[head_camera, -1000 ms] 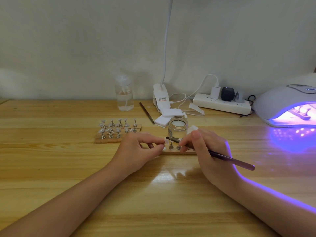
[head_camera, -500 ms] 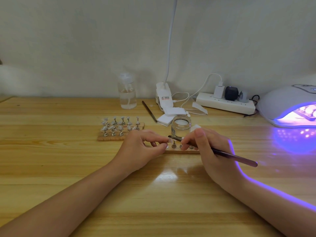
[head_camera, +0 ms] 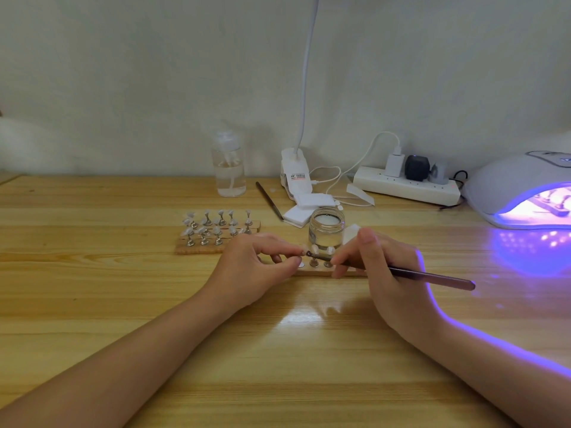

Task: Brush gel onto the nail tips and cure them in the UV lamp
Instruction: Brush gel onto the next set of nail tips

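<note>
brush in right hand, tip at left hand

The wooden bench carries two nail-tip stands, a glass jar, pump bottle, power strip along the far edge, and UV lamp at the right edge.

Just below the frame's centre a narrow wooden strip lies flat on the table, carrying small metal stands topped with pale nail tips; its left end is hidden by a hand. A slim dark brush slants from lower right up to the left, its tip meeting the leftmost visible stand, with an open clear glass jar of gel upright just behind the strip. At the right edge the white domed UV lamp glows violet, a strip with stands dimly visible inside.
</note>
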`<state>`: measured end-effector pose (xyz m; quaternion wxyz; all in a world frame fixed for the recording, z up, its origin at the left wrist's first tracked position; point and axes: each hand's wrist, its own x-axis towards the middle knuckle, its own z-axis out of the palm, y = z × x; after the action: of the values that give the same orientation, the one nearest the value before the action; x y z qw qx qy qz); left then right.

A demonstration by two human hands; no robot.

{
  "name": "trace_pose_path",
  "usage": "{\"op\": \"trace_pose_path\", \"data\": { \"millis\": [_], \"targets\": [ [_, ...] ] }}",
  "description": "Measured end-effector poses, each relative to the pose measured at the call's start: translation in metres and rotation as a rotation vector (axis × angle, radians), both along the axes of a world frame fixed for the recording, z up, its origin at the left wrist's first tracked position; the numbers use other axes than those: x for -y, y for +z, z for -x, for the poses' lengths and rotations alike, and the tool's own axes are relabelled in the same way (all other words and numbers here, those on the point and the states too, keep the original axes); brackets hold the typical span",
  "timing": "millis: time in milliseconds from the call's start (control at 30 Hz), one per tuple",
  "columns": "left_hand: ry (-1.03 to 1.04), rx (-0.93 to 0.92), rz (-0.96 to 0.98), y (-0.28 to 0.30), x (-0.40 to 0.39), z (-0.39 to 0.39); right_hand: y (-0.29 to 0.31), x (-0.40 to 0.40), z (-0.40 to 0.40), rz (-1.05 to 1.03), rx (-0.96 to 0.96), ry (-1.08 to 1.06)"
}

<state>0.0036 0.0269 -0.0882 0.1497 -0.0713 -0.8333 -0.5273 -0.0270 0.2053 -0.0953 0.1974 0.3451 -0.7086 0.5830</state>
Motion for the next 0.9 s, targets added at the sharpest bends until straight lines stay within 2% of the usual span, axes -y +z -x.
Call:
{"op": "trace_pose_path", "data": {
  "millis": [200, 367, 533, 900],
  "targets": [
    [-0.001, -0.006, 0.005, 0.0000, 0.0001, 0.0003, 0.0014, -0.0015, -0.0018, 0.091, 0.039, 0.011],
    [-0.005, -0.012, 0.017, -0.0013, 0.0006, 0.0008, 0.0044, 0.0003, -0.0005, -0.051, 0.000, -0.042],
    [-0.009, -0.011, 0.030, -0.0012, 0.0011, 0.0006, 0.0042, 0.0002, -0.0013, -0.080, 0.014, -0.008],
    [0.009, -0.013, -0.007, -0.0010, -0.0002, 0.0014, 0.0011, -0.0004, -0.0025, 0.069, 0.151, 0.042]
  ]
}}
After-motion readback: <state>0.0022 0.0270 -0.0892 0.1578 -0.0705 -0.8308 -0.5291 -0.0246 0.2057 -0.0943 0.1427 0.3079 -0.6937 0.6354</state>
